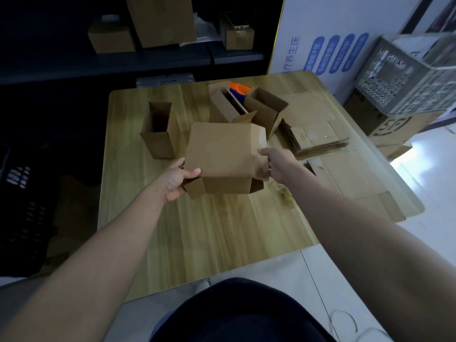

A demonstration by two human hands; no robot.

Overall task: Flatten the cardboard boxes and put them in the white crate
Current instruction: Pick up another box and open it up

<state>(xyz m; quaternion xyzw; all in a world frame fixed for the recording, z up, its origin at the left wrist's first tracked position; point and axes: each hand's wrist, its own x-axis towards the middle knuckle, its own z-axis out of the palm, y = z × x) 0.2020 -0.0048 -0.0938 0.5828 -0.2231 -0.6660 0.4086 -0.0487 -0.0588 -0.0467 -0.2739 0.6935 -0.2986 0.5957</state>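
Cardboard box hangs over the middle of the wooden table, left hand pinching its near-left corner, thumb on top, right hand curled round its right edge. Best push opposite corners together until the walls fold flat.

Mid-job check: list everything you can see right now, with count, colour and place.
held box: one, brown, above table centre
upright box: one, brown, table left
open boxes: two, brown, table back
flat stack: one, brown, table right
orange-blue item: one, behind open boxes
crate: one, white, far right, off the table
shelf boxes: three, brown, dark shelf behind
table: one, light wood
left hand: grips held box's left edge
right hand: grips its right edge
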